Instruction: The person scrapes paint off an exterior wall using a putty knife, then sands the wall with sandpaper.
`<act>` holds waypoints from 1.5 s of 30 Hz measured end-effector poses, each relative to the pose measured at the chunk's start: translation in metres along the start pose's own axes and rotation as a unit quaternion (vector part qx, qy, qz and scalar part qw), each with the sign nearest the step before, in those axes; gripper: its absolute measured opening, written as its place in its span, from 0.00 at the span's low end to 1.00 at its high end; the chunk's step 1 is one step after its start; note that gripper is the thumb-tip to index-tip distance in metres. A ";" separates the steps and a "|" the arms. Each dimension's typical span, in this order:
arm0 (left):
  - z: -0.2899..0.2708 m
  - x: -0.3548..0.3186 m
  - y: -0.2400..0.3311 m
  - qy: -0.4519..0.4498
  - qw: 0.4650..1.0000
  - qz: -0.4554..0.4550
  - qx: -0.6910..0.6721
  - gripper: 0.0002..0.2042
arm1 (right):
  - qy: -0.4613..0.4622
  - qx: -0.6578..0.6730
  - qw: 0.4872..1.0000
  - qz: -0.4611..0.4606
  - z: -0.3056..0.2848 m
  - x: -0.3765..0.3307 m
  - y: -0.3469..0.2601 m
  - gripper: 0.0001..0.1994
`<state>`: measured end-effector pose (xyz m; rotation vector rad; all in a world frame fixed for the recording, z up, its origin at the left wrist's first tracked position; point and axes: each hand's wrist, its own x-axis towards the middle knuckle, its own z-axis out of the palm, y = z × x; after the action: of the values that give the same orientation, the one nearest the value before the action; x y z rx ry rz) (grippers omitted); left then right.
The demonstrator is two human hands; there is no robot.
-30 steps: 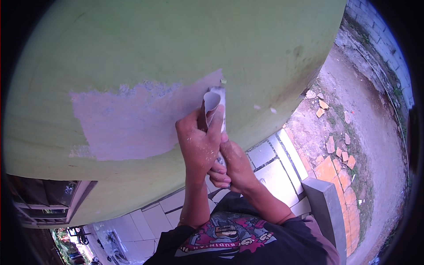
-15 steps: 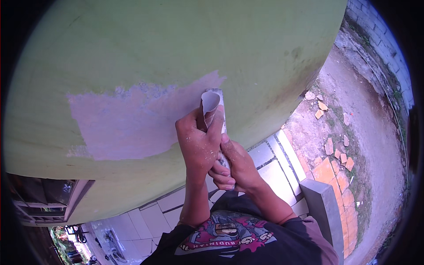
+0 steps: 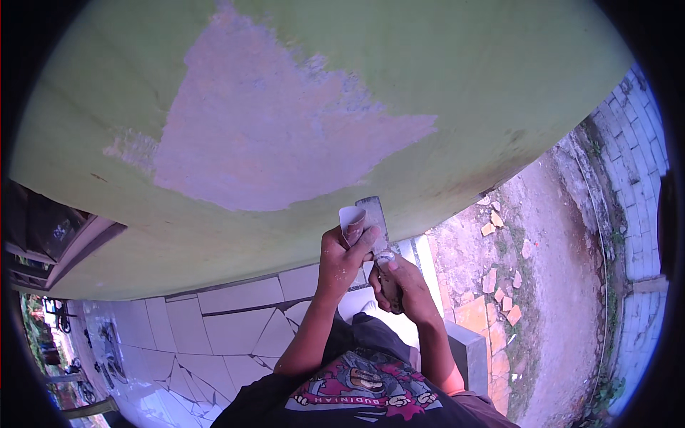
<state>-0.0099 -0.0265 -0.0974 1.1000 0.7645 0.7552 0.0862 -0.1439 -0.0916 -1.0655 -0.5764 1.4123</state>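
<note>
In front of my chest, below the pale patch, my left hand (image 3: 338,265) is closed around a curled piece of sandpaper (image 3: 352,227), pale inside and brownish outside. My right hand (image 3: 412,284) grips the handle of a putty knife (image 3: 373,220), whose flat, smeared blade points up toward the wall. The left thumb lies against the blade, close beside the sandpaper. White dust specks show on the left hand. A large, pinkish-white patch of filler (image 3: 264,135) with ragged edges covers part of the green wall (image 3: 485,78); the blade tip appears just below its lower right edge.
A window frame (image 3: 78,250) stands at far left. Pale floor tiles (image 3: 235,314) with dark joints lie below. To the right are a low grey block (image 3: 467,353), orange paving (image 3: 474,317), broken tile pieces (image 3: 492,282), a dirt path (image 3: 556,285) and a block wall (image 3: 638,185).
Both hands have come down and away from the patch, slightly rightward in view. The putty knife blade now shows clearly beside the sandpaper. My view has turned, showing more of the patch.
</note>
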 end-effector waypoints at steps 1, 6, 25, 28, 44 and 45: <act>-0.006 -0.003 -0.009 -0.007 1.000 -0.007 0.029 0.09 | -0.014 -0.016 1.000 -0.002 -0.010 -0.002 0.006 0.24; -0.015 -0.015 -0.029 -0.011 1.000 -0.016 0.024 0.09 | -0.015 -0.050 0.998 0.023 -0.018 -0.008 0.005 0.23; -0.039 -0.006 -0.022 0.134 0.977 -0.010 -0.167 0.09 | -0.130 -0.084 0.983 0.094 -0.002 0.069 -0.018 0.22; -0.027 -0.005 -0.028 0.227 0.967 0.053 -0.104 0.10 | -0.152 -0.081 0.979 0.111 -0.007 0.073 -0.020 0.22; 0.047 0.008 -0.047 0.445 0.866 0.228 -0.016 0.13 | -0.188 -0.167 0.962 0.106 -0.020 0.083 -0.032 0.21; 0.045 0.003 -0.041 0.430 0.879 0.206 -0.033 0.12 | -0.187 -0.182 0.961 0.093 -0.016 0.082 -0.032 0.21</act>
<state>0.0357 -0.0567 -0.1243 0.8437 1.2459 1.6800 0.1269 -0.0643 -0.0937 -1.1688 -1.0641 1.7318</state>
